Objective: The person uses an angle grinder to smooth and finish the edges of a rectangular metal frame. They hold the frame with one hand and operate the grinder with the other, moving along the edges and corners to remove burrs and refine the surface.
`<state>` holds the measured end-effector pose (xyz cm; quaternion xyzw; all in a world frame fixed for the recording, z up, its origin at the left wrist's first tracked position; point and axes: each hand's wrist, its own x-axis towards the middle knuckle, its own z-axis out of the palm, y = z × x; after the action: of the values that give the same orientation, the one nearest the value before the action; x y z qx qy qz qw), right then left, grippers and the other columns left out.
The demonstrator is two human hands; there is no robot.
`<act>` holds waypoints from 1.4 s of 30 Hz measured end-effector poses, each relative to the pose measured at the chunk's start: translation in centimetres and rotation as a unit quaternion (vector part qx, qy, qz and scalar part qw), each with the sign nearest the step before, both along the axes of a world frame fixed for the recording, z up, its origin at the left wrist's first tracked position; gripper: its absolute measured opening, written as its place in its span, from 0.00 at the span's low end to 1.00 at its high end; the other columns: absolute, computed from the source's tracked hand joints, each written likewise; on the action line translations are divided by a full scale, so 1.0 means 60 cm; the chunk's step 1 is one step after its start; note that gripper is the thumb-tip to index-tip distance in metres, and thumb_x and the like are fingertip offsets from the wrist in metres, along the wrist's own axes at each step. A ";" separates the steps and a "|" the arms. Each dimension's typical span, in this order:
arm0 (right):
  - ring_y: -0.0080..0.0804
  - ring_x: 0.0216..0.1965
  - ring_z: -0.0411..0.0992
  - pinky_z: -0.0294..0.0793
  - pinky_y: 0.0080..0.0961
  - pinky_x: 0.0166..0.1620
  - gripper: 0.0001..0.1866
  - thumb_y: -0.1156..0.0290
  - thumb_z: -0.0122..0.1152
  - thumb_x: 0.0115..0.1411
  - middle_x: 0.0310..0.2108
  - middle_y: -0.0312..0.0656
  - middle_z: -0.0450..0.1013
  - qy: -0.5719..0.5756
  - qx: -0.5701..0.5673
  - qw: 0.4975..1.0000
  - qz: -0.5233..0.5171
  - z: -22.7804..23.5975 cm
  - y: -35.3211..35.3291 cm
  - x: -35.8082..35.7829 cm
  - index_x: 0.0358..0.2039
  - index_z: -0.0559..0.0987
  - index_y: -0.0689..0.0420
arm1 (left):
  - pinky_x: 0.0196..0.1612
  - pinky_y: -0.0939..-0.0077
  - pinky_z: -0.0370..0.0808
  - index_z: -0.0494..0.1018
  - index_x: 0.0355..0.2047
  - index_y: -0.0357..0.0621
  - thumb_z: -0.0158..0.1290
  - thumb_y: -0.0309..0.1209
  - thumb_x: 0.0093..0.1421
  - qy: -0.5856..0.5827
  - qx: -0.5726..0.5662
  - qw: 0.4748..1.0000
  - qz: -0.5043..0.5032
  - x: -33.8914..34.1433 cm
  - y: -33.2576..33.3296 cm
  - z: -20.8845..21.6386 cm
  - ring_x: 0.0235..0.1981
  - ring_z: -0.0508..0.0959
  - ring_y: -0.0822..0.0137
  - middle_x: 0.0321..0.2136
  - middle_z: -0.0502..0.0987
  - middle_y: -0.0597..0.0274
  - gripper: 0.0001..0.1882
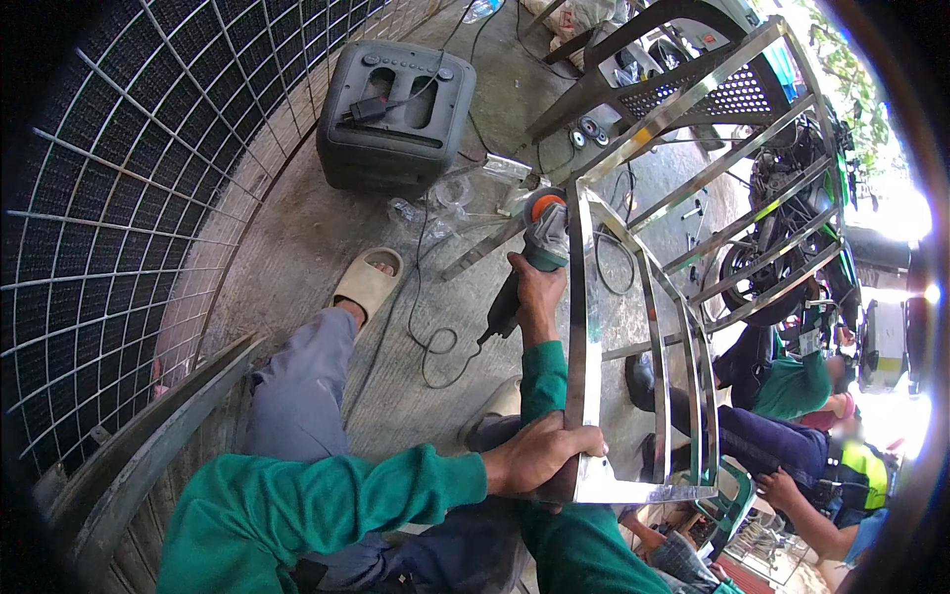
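Observation:
A shiny metal frame (585, 346) of square tubes with several crossbars stands in front of me. My left hand (549, 455) is closed around the near corner of its long tube, fingers wrapped over the edge. My left forearm crosses over the right one. Farther out, my right hand (539, 297) grips an angle grinder (505, 305) with a dark body and a green section. Its orange disc (543, 205) is beside the tube near a joint of the frame; whether they touch I cannot tell. A cord trails from the grinder's rear.
A black speaker box (396, 124) with a plug on top stands ahead left, by a wire mesh fence (129, 168). Cords loop over the concrete floor (396, 381). A dark plastic chair (683, 94) and a motorcycle (777, 238) lie beyond the frame. Other people (792, 436) are at right.

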<state>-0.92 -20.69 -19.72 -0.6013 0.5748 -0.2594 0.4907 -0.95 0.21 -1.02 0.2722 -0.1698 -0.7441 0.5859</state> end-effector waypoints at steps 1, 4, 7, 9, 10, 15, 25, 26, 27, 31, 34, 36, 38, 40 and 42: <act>0.31 0.33 0.76 0.74 0.32 0.40 0.20 0.72 0.80 0.46 0.34 0.39 0.78 0.001 -0.003 1.000 0.000 0.000 0.000 0.000 0.38 0.81 0.63 | 0.28 0.68 0.79 0.78 0.37 0.36 0.49 0.44 0.68 0.001 0.000 1.000 -0.005 0.003 0.001 0.001 0.29 0.80 0.65 0.31 0.81 0.53 0.21; 0.31 0.33 0.76 0.74 0.32 0.40 0.20 0.72 0.80 0.46 0.34 0.39 0.78 0.004 -0.008 1.000 -0.002 0.000 0.002 0.000 0.38 0.81 0.63 | 0.30 0.68 0.79 0.78 0.37 0.37 0.49 0.45 0.67 0.034 0.023 0.999 -0.035 0.009 0.000 0.006 0.30 0.80 0.65 0.31 0.80 0.53 0.21; 0.31 0.33 0.76 0.74 0.32 0.40 0.20 0.72 0.80 0.46 0.34 0.39 0.78 0.007 -0.012 1.000 -0.004 0.001 0.004 -0.001 0.38 0.81 0.63 | 0.27 0.69 0.79 0.78 0.37 0.37 0.50 0.45 0.67 0.044 0.030 0.998 -0.029 0.012 0.000 0.011 0.28 0.80 0.65 0.30 0.80 0.54 0.21; 0.31 0.33 0.76 0.74 0.32 0.40 0.20 0.72 0.80 0.46 0.34 0.39 0.79 0.007 -0.014 1.000 -0.005 0.001 0.005 -0.001 0.38 0.81 0.63 | 0.25 0.69 0.78 0.78 0.37 0.37 0.50 0.46 0.67 0.051 0.035 0.998 -0.032 0.013 -0.001 0.013 0.26 0.80 0.65 0.29 0.80 0.54 0.21; 0.31 0.33 0.76 0.74 0.32 0.40 0.20 0.72 0.80 0.46 0.34 0.39 0.79 0.008 -0.017 1.000 -0.005 0.002 0.005 -0.001 0.38 0.81 0.63 | 0.25 0.69 0.78 0.78 0.37 0.36 0.50 0.46 0.67 0.063 0.044 0.996 -0.043 0.015 0.000 0.014 0.25 0.80 0.65 0.29 0.80 0.54 0.21; 0.31 0.33 0.76 0.74 0.32 0.40 0.20 0.72 0.81 0.46 0.34 0.39 0.79 0.014 -0.024 1.000 -0.010 0.001 0.007 0.001 0.39 0.81 0.63 | 0.22 0.70 0.78 0.78 0.37 0.36 0.50 0.45 0.67 0.070 0.053 0.995 -0.046 0.018 0.000 0.018 0.20 0.80 0.64 0.26 0.80 0.55 0.21; 0.31 0.33 0.76 0.75 0.32 0.40 0.21 0.72 0.81 0.46 0.34 0.39 0.79 0.019 -0.037 0.999 -0.019 0.001 0.006 0.005 0.39 0.81 0.64 | 0.16 0.68 0.77 0.79 0.35 0.34 0.50 0.43 0.68 0.120 0.055 0.989 -0.068 0.016 0.001 0.013 0.16 0.80 0.63 0.25 0.80 0.52 0.20; 0.31 0.33 0.76 0.75 0.32 0.40 0.21 0.72 0.81 0.46 0.34 0.39 0.79 0.019 -0.038 0.999 -0.020 0.000 0.006 0.005 0.39 0.81 0.64 | 0.17 0.68 0.77 0.79 0.35 0.34 0.50 0.43 0.68 0.119 0.063 0.988 -0.075 0.016 0.001 0.013 0.16 0.80 0.63 0.25 0.80 0.52 0.20; 0.31 0.33 0.76 0.75 0.32 0.40 0.21 0.72 0.81 0.46 0.34 0.39 0.79 0.019 -0.040 0.999 -0.019 0.000 0.007 0.005 0.39 0.81 0.64 | 0.17 0.68 0.77 0.79 0.35 0.34 0.50 0.43 0.68 0.117 0.056 0.989 -0.066 0.016 0.001 0.013 0.17 0.80 0.63 0.25 0.80 0.52 0.21; 0.31 0.33 0.76 0.75 0.32 0.40 0.21 0.72 0.81 0.46 0.34 0.39 0.79 0.020 -0.042 0.999 -0.021 0.001 0.008 0.008 0.39 0.81 0.64 | 0.17 0.68 0.77 0.79 0.35 0.34 0.51 0.43 0.68 0.075 0.024 0.997 -0.026 0.017 0.001 0.016 0.18 0.80 0.63 0.26 0.80 0.52 0.21; 0.31 0.33 0.76 0.75 0.32 0.40 0.21 0.72 0.81 0.46 0.34 0.39 0.79 0.020 -0.042 0.999 -0.023 0.001 0.010 0.011 0.39 0.81 0.64 | 0.17 0.68 0.77 0.79 0.36 0.34 0.51 0.44 0.68 0.096 0.038 0.994 -0.048 0.020 0.001 0.016 0.19 0.80 0.62 0.27 0.81 0.52 0.22; 0.31 0.33 0.76 0.75 0.32 0.40 0.21 0.72 0.81 0.46 0.34 0.39 0.79 0.022 -0.039 0.999 -0.022 0.001 0.010 0.011 0.39 0.81 0.64 | 0.17 0.68 0.78 0.79 0.36 0.34 0.50 0.44 0.67 0.112 0.051 0.990 -0.066 0.020 0.001 0.016 0.19 0.80 0.62 0.27 0.81 0.51 0.22; 0.31 0.33 0.76 0.75 0.32 0.40 0.21 0.72 0.81 0.46 0.34 0.39 0.79 0.031 -0.036 0.999 -0.021 0.001 0.009 0.010 0.39 0.81 0.64 | 0.17 0.68 0.78 0.80 0.37 0.34 0.50 0.45 0.67 0.103 0.054 0.991 -0.065 0.020 0.000 0.017 0.19 0.81 0.62 0.27 0.81 0.51 0.22; 0.31 0.33 0.76 0.74 0.32 0.40 0.22 0.71 0.82 0.46 0.35 0.39 0.79 0.051 -0.026 0.998 -0.019 0.000 0.010 0.009 0.40 0.81 0.64 | 0.17 0.68 0.78 0.79 0.37 0.33 0.50 0.45 0.67 0.094 0.051 0.992 -0.061 0.020 0.001 0.017 0.20 0.81 0.62 0.27 0.80 0.50 0.22; 0.31 0.33 0.76 0.74 0.32 0.39 0.22 0.71 0.82 0.46 0.35 0.40 0.79 0.061 -0.022 0.998 -0.017 -0.001 0.010 0.009 0.40 0.81 0.64 | 0.17 0.68 0.78 0.79 0.37 0.33 0.50 0.45 0.67 0.094 0.052 0.992 -0.065 0.021 0.000 0.017 0.20 0.81 0.61 0.27 0.80 0.50 0.23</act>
<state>-0.41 -20.09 -19.81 -0.6169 0.6081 -0.2434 0.4363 0.31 0.24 0.00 0.2191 -0.0926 -0.8107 0.5349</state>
